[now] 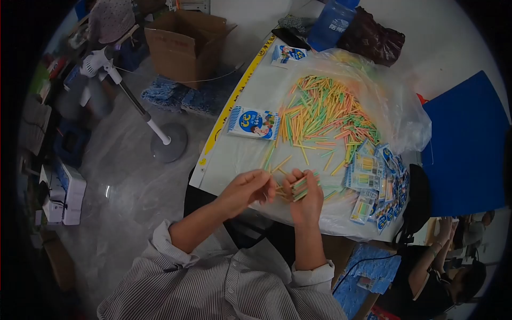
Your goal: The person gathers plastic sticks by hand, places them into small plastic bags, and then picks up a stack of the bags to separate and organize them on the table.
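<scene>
My right hand (306,198) is closed around a small bundle of thin pastel sticks (300,188), pink, green and yellow. Beside it, my left hand (249,189) has its fingers bent together in a pinch; whatever is between the fingertips is too small to make out. A few loose sticks (281,164) lie just beyond both hands. Farther up the table spreads a large pile of the same sticks (322,109) in yellow, green, orange and pink, lying on a clear plastic sheet.
Blue-and-white packets (368,173) are heaped right of the pile. Another printed packet (255,123) lies on the left, and one (288,55) at the back. A clear bag (410,120) borders the pile. A blue panel (466,144) stands right; a co-worker (434,277) sits beyond.
</scene>
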Tool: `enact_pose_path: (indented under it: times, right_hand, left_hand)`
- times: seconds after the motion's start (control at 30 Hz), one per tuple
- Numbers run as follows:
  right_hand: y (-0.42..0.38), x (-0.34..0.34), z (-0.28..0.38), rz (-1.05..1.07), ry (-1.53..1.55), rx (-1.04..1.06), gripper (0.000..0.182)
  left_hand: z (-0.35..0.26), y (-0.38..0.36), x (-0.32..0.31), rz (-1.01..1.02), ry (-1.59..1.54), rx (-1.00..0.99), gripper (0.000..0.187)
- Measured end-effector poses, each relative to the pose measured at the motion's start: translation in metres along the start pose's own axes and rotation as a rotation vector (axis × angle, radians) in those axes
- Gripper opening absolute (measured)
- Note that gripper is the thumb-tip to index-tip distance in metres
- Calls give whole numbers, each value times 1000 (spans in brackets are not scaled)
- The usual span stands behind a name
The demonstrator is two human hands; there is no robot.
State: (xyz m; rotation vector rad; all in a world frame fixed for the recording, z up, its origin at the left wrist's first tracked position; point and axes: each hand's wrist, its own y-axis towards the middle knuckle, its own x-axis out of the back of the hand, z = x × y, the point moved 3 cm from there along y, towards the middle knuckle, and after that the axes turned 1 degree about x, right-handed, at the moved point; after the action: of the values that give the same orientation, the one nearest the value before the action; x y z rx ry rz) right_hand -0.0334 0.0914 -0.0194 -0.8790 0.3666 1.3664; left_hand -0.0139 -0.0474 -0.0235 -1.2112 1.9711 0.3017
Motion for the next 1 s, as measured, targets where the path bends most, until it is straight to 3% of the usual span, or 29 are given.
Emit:
enact_pose_path:
  times: [0.07, 0.13, 0.17, 0.23, 0.33, 0.43, 0.57, 0.67, 0.73, 0.77, 0.87, 0.97, 1.0]
  right_hand:
    - [6, 18, 9, 66, -43, 48, 13]
    - [3, 19, 14, 70, -79, 94, 11]
    - [1, 18, 16, 71, -110, 147, 10]
    - [-3, 17, 16, 80, -219, 181, 9]
    - [-7, 23, 15, 54, -369, 251, 7]
    - [-8, 30, 14, 2, -445, 314, 7]
    - [-5, 36, 11, -26, -642, 453, 8]
    - [-7, 37, 12, -11, -727, 465, 8]
    - [-7, 38, 11, -5, -722, 437, 7]
    - [-8, 38, 10, 2, -719, 407, 7]
    - [-8, 31, 10, 79, -672, 421, 11]
    - [-7, 22, 25, 83, -807, 603, 12]
    - [-8, 17, 30, 64, -806, 607, 12]
  left_hand:
    - [-32, 10, 9, -213, 659, -211, 25]
    - [-54, 23, 20, -434, 1511, -724, 23]
    - [-57, 34, 31, -440, 1512, -728, 23]
    - [-61, 48, 38, -556, 2025, -1054, 24]
    - [-60, 52, 50, -449, 2232, -1019, 21]
    - [-57, 50, 49, -448, 1980, -898, 15]
    - [-62, 49, 42, -548, 1904, -833, 8]
    - [-69, 48, 42, -583, 1788, -897, 7]
    - [-78, 44, 41, -691, 1719, -1131, 9]
    - [-80, 43, 40, -689, 1720, -1130, 9]
    - [-89, 36, 28, -706, 1653, -1002, 12]
    - [-90, 22, 0, -514, 1397, -891, 14]
    - [-86, 21, -6, -412, 1387, -733, 15]
